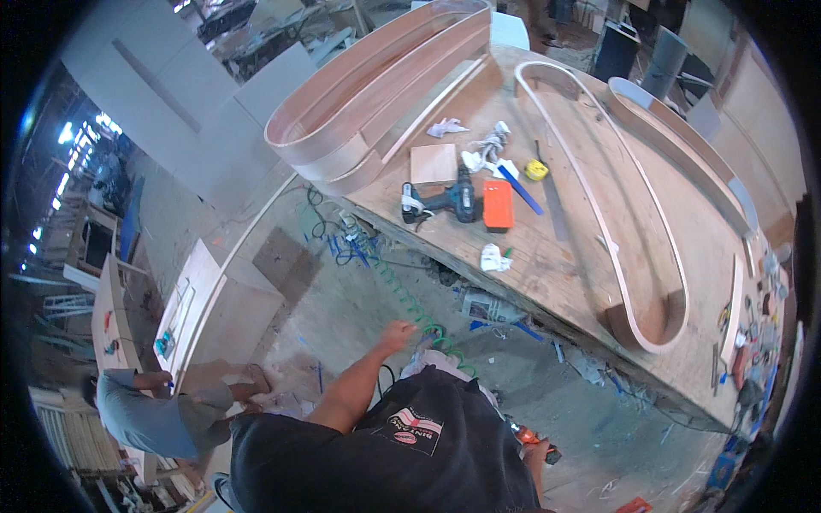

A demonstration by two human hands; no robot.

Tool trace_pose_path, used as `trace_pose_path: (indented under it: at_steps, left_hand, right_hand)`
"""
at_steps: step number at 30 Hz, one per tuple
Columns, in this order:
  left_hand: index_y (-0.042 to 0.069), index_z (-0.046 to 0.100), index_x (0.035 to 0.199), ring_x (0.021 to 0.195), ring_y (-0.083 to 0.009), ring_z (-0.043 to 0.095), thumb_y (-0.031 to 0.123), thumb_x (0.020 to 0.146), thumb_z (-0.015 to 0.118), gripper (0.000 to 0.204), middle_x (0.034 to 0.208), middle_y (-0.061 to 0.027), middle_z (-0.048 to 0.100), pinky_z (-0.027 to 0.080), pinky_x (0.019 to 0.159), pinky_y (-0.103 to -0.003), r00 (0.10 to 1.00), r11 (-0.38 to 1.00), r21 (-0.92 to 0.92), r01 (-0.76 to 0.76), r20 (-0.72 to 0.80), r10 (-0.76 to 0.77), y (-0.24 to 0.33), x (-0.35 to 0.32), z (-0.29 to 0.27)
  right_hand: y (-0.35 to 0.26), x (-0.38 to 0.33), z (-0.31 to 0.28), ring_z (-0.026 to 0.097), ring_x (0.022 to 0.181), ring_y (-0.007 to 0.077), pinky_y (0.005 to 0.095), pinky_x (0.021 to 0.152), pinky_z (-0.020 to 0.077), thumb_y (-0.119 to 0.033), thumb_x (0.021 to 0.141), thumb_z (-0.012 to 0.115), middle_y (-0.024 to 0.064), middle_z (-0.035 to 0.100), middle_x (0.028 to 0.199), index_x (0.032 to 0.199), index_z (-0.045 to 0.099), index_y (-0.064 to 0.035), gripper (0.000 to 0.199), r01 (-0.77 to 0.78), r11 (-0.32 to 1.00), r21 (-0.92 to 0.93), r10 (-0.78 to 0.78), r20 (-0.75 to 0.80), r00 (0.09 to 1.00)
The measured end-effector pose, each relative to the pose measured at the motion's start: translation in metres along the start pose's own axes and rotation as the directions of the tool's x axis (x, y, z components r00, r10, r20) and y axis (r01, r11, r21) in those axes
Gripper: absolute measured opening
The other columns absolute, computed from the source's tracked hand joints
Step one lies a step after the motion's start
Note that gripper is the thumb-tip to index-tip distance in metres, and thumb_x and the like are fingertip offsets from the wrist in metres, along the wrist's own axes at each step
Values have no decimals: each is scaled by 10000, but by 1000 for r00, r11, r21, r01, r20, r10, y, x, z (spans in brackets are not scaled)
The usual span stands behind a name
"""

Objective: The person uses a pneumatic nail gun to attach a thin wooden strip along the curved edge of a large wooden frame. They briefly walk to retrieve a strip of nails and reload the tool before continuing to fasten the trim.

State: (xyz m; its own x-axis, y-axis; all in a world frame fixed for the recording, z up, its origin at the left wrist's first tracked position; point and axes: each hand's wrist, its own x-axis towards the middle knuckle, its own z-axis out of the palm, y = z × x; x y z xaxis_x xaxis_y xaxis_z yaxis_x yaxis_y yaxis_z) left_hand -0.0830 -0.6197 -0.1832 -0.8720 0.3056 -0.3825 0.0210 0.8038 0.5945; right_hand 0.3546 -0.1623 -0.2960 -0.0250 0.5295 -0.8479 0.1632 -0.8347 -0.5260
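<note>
My left hand (396, 337) is held in front of my body, above the floor beside a green coiled hose (402, 295). Its fingers look curled in; what they hold, if anything, is too small to make out. Low at my right side, my right hand (536, 453) is closed around an orange and black hand tool (523, 434), whose exact kind is partly hidden by my shirt. On the workbench (402, 209) ahead lie a cordless drill (453, 198), an orange box (497, 207), a blue strip (520, 190) and a yellow tape measure (536, 169).
A long oval wooden frame (590, 184) and a deep rounded wooden shell (342, 141) rest on the bench. Several tools (753, 333) crowd its right end. A co-worker (154, 415) bends beside a pale box-shaped panel (231, 295) at left. Cords and scraps litter the floor.
</note>
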Motion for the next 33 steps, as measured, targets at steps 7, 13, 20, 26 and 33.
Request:
trace_pose_path:
  at_steps: [7,13,20,26,33]
  left_hand:
    - [17,657,1218,1219,-456,613,448,985,584,495,1291,-250,668,489,1032,-510,952,948,107,299,37,-304,-121,12,-54]
    - [33,679,1209,1182,-403,649,353,924,679,429,1258,-236,684,509,993,-496,937,941,-9,339,94,-337,-173,36,-92]
    - [84,771,1039,1120,-351,689,408,888,717,362,1195,-186,722,529,970,-462,928,953,-87,291,270,-259,-102,87,-80]
    - [93,742,1140,1139,-366,672,504,887,709,484,1223,-190,708,524,966,-466,956,967,-69,244,181,-229,-75,109,-46]
    - [38,714,853,818,-367,664,411,858,781,379,925,-187,722,508,774,-506,994,971,-216,105,31,-101,-109,121,-27]
  right_hand:
    - [12,-52,39,655,854,241,427,776,539,-289,973,557,92,652,954,1039,577,0,297,588,383,-713,-490,382,783]
    - [8,-102,90,568,688,154,303,596,442,-136,793,751,12,606,827,917,607,-19,224,498,688,-528,-227,495,839]
    - [-24,-119,163,595,720,176,348,636,478,-174,796,738,44,636,841,930,590,-18,253,501,513,-697,-196,473,859]
    - [-42,-105,185,597,726,179,351,642,482,-174,802,733,49,636,847,935,587,-16,253,332,752,-569,-167,323,932]
    - [-49,-94,198,600,733,182,354,648,485,-175,809,728,55,637,854,942,584,-14,254,168,915,-368,-105,184,977]
